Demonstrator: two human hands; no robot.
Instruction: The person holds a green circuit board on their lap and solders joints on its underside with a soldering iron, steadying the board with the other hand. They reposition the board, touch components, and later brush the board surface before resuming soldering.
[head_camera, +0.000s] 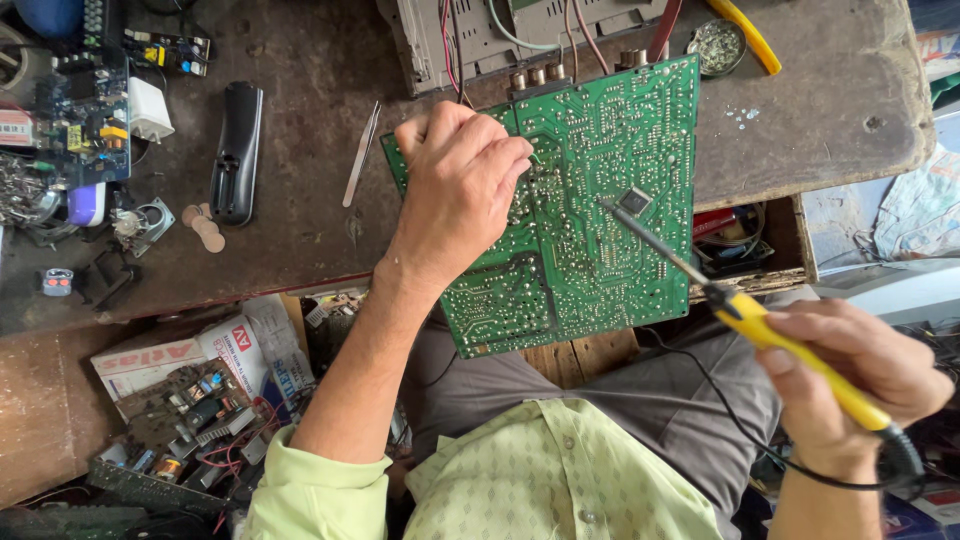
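A large green circuit board (590, 200) lies solder side up, tilted over the near edge of the dark workbench (300, 200). My left hand (460, 185) rests closed on the board's left part, knuckles up; whether it pinches anything is hidden. My right hand (850, 375) grips a yellow-handled soldering iron (790, 350) at the lower right. Its thin metal tip (610, 205) reaches up-left and touches the board beside a small black chip (635, 200).
Tweezers (360, 155), a black remote control (237, 150), several coins (203, 225) and small circuit boards (85, 120) lie on the bench's left. A grey device chassis (500, 35) with wires sits behind the board. A round tin (720, 45) stands at the back right. Boxes and scrap parts (190, 400) fill the lower left.
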